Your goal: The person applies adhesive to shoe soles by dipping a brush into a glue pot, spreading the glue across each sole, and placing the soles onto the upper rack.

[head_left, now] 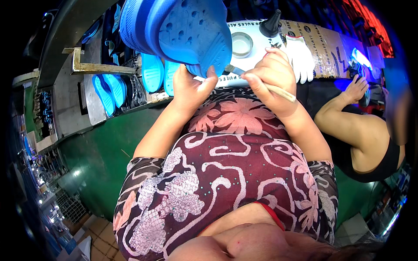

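Note:
My left hand (pixel 193 85) grips the near end of a blue clog (pixel 193 32), which has holes in its surface. More blue layers of the same kind show behind it, and I cannot tell whether they are separate clogs. In my right hand (pixel 274 76) is a brush with a pale handle (pixel 281 92), closed in my fingers. The brush's dark bristle end (pixel 233 68) points toward the clog, close to its lower right edge; whether they touch is unclear. Just beyond lies a round, pale dish (pixel 242 45) on the white work surface (pixel 257 35).
A black cone-tipped bottle (pixel 271 25) and a white glove (pixel 299 58) are at the right of the dish. Blue footwear pieces (pixel 152 71) lie at the left, beside a metal bracket (pixel 102 68). On the right, a co-worker's hand (pixel 357 90) works at a lit spot.

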